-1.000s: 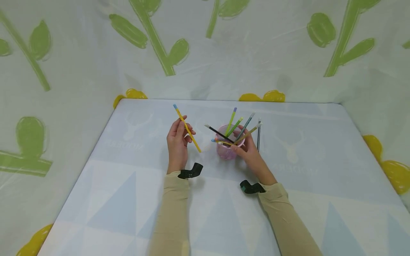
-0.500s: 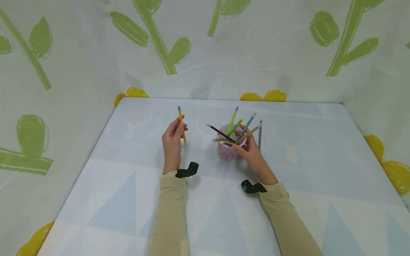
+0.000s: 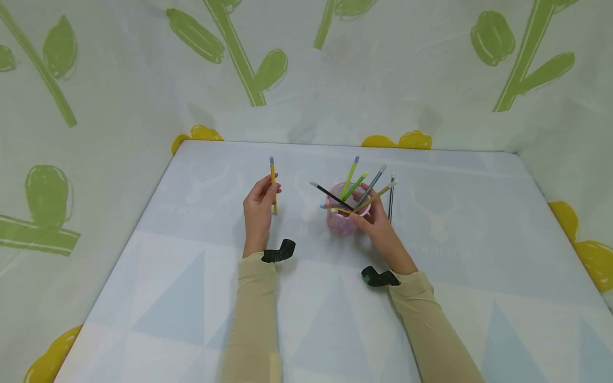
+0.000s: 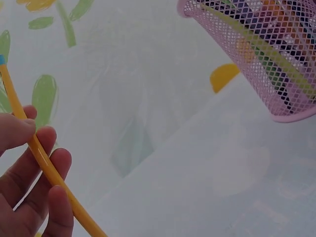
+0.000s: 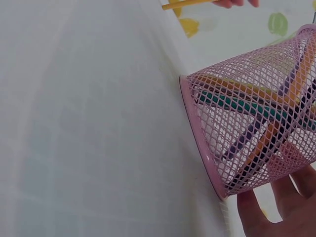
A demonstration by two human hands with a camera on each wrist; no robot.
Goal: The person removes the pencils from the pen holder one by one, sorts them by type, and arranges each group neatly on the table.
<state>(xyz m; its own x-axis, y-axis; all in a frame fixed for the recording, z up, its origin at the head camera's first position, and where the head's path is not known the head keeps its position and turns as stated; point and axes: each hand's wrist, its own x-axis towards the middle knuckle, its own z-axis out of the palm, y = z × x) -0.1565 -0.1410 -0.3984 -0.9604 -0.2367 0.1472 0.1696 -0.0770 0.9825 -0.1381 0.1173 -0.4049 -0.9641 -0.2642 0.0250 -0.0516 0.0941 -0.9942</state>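
Observation:
My left hand (image 3: 257,213) pinches a yellow pencil (image 3: 273,169) between thumb and fingers. It stands nearly upright in the head view, its blue end (image 4: 1,59) at the top. To its right, a pink mesh pencil cup (image 3: 341,224) holds several pencils, fanned out over the rim in green, black, teal and olive. My right hand (image 3: 383,229) grips this cup from the right side, thumb at the near rim. In the right wrist view, fingers (image 5: 251,212) press against the mesh wall, and the crossed pencils show through it.
A dark pencil (image 3: 391,196) lies on the table just right of my right hand. The pale table (image 3: 450,213) with blue triangles runs back to a wall cover (image 3: 383,80) with green leaf prints. Black camera mounts (image 3: 378,277) sit at both wrists.
My left hand has drawn leftward, away from the cup, and the yellow pencil has turned from slanted to nearly upright. The right hand keeps its grip on the cup.

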